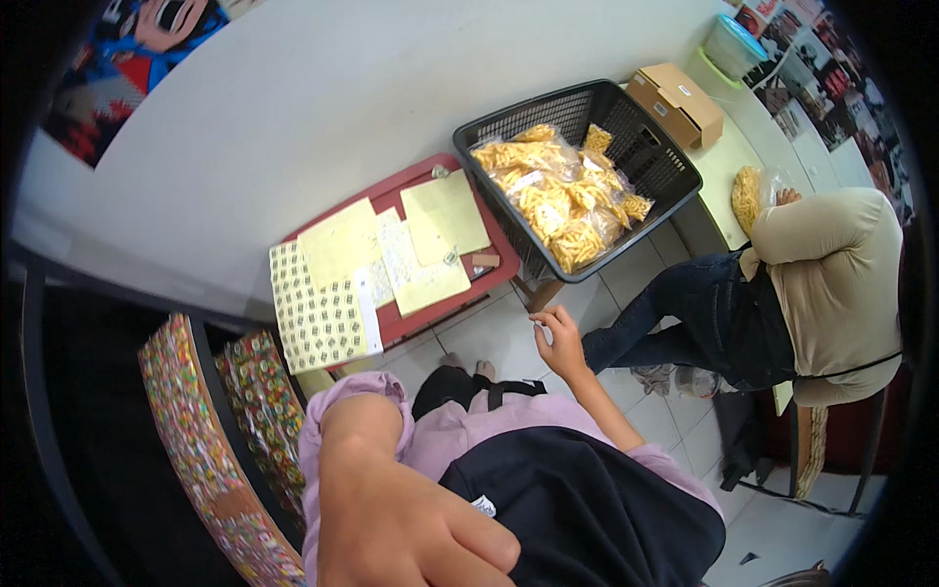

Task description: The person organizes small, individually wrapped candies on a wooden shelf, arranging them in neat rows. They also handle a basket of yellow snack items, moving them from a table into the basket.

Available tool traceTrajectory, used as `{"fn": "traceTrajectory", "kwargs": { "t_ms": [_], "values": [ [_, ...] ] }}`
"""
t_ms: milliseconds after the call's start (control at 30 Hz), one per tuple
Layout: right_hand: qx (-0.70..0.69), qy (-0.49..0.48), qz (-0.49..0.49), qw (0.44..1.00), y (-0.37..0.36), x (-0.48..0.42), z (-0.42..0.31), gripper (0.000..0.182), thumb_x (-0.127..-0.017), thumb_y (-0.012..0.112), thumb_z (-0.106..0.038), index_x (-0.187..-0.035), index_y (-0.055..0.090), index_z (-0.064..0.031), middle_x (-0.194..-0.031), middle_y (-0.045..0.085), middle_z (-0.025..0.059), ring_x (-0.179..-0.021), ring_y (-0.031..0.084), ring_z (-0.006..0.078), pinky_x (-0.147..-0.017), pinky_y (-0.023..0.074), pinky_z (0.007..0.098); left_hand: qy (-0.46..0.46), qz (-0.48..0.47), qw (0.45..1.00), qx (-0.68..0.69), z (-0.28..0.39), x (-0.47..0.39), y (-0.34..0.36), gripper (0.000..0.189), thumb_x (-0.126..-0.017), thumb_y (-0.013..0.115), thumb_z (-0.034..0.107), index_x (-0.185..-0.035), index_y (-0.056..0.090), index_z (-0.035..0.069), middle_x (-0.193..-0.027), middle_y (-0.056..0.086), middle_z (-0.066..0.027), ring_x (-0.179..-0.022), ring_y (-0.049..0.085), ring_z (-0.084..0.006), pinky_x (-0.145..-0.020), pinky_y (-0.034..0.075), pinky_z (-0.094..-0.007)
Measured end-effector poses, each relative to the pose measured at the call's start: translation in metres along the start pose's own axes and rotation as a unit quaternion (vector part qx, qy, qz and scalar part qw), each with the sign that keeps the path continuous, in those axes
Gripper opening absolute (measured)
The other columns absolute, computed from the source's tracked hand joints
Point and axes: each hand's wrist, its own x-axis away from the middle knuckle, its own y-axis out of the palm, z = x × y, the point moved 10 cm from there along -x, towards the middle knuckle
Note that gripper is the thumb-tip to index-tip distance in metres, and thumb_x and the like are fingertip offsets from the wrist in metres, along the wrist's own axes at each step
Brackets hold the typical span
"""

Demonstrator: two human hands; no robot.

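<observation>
My left hand (396,513) is raised close to the camera at the bottom, its fingers curled. Its fingertips are cut off, so whether it holds anything is hidden. My right hand (561,345) hangs in the air in front of the black plastic crate (645,158), with loosely bent fingers apart and nothing plainly in them. Several clear bags of yellow stick-shaped snacks (546,202) are heaped in the crate. Left of it, a red plastic table (506,257) bears a sheet of small printed stickers (315,323) and several pale yellow sheets (444,213), partly overlapping.
At the right a person (829,271) in a beige top stands by a pale table (722,176), one hand at a bag of snacks (747,198). A cardboard box (675,103) and a blue-lidded plastic tub (737,48) stand there. A rack with colourful packs (198,440) is at my left.
</observation>
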Motion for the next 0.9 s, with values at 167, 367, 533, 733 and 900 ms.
{"fn": "traceTrajectory", "kwargs": {
  "t_ms": [167, 367, 533, 733, 900],
  "values": [
    [-0.033, 0.011, 0.036, 0.999, 0.003, -0.022, 0.004, 0.016, -0.066, 0.056, 0.001, -0.081, 0.056, -0.0047, -0.082, 0.052, 0.0104, -0.077, 0.053, 0.0283, -0.066, 0.0424, 0.0344, -0.098, -0.097, 0.99, 0.038, -0.066, 0.031, -0.052, 0.04, -0.075, 0.056, 0.048, -0.071, 0.054, 0.008, -0.079, 0.047, -0.005, -0.066, 0.046, -0.0206, -0.056, 0.035, -0.0307],
    [-0.009, 0.059, 0.071, 0.996, -0.026, -0.031, 0.035, 0.013, -0.067, 0.056, 0.002, -0.079, 0.057, -0.0033, -0.078, 0.053, 0.0103, -0.073, 0.054, 0.0274, -0.063, 0.0438, 0.0333, -0.553, 0.327, 0.743, -0.188, -0.245, 0.238, -0.213, 0.031, -0.081, 0.054, 0.026, -0.098, 0.043, 0.003, -0.09, 0.044, -0.007, -0.083, 0.043, -0.0135, -0.073, 0.037, -0.027],
    [0.014, 0.121, 0.213, 0.969, -0.095, -0.05, 0.09, 0.01, -0.068, 0.054, 0.003, -0.077, 0.058, -0.0021, -0.074, 0.054, 0.0103, -0.068, 0.055, 0.0257, -0.06, 0.0438, 0.0309, -0.566, 0.342, 0.629, -0.41, -0.305, 0.317, -0.277, 0.046, -0.081, 0.052, 0.031, -0.114, 0.034, 0.003, -0.11, 0.035, -0.0139, -0.101, 0.038, -0.0237, -0.086, 0.032, -0.0336],
    [0.048, 0.134, 0.217, 0.966, -0.169, -0.149, 0.192, 0.015, -0.069, 0.055, -0.001, -0.083, 0.057, -0.0041, -0.083, 0.053, 0.0111, -0.08, 0.054, 0.0264, -0.069, 0.0435, 0.0332, -0.515, 0.409, 0.517, -0.548, -0.358, 0.345, -0.344, 0.063, -0.074, 0.06, 0.023, -0.12, 0.025, -0.001, -0.126, 0.02, -0.0239, -0.118, 0.019, -0.0361, -0.099, 0.016, -0.0414],
    [0.149, 0.204, 0.104, 0.962, -0.182, -0.232, 0.34, 0.031, -0.068, 0.061, -0.014, -0.096, 0.054, -0.0054, -0.097, 0.047, 0.0132, -0.094, 0.048, 0.0292, -0.08, 0.0407, 0.0371, -0.478, 0.383, 0.432, -0.662, -0.364, 0.334, -0.34, 0.053, -0.074, 0.059, 0.017, -0.116, 0.032, -0.001, -0.129, 0.017, -0.0241, -0.12, 0.018, -0.0366, -0.099, 0.017, -0.0434]
  ]
}}
